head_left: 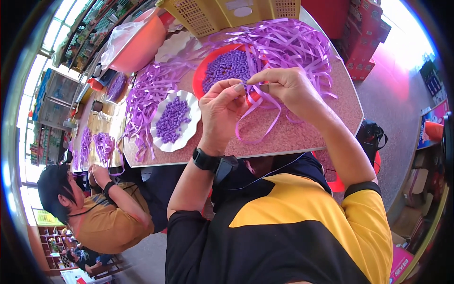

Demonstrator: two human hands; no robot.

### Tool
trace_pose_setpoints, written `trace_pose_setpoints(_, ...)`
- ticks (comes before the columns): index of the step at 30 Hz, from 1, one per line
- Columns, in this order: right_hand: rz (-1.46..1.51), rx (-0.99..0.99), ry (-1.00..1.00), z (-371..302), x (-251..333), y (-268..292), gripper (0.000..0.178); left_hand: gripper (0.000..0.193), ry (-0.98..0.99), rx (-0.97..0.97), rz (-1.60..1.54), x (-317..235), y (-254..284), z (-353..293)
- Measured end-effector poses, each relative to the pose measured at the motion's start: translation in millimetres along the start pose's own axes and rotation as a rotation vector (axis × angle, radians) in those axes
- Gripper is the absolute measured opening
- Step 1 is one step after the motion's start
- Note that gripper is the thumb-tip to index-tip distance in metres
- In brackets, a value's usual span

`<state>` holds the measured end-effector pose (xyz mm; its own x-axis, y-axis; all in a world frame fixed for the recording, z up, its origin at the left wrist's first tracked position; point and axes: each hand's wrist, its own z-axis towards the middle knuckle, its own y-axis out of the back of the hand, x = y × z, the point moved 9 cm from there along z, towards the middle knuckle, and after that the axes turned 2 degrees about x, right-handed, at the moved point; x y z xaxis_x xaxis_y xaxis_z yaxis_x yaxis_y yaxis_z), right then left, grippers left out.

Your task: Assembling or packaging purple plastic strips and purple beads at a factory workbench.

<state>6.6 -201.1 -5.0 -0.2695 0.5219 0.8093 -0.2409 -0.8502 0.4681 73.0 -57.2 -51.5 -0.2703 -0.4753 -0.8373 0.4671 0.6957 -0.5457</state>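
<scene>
Black-and-yellow cloth of my short-sleeved shirt (288, 241) fills the lower middle of the frame, nearest the camera. Above it, near the centre, my two hands meet. My left hand (220, 104), below a black wristband (206, 160), presses thumb and forefinger together on a small purple piece (244, 85); my right hand (291, 87) comes in from the right and pinches at the same spot — too small and covered for me to tell whether it is a bead or folded ribbon. Just below my fingertips, a thin glossy lilac ribbon (256, 142) hangs in a loop over the pinkish speckled tabletop (312, 137).

Behind my hands sits a round red-orange plastic bowl (198, 75) of small purple beads (227, 66). Left of it, a white dish with a wavy rim (194, 113) holds more. Tangled lilac ribbons (298, 45) are heaped at upper right of centre, below a yellow plastic crate (227, 19) at the top edge. At lower left, a co-worker in a brown top (111, 220) sits with both hands raised together — near more ribbons on a wooden table.
</scene>
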Motion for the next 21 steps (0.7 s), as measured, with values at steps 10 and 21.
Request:
trace_pose_setpoints(10, 0.114, 0.028, 0.019, -2, 7, -5, 0.025, 0.014, -0.108, 0.011, -0.008, 0, 2, -12)
trace_pose_setpoints(21, 0.283, 0.113, -0.015, -7, 18, -20, 0.030, 0.012, -0.118, 0.011, 0.269, -8, -2, -31)
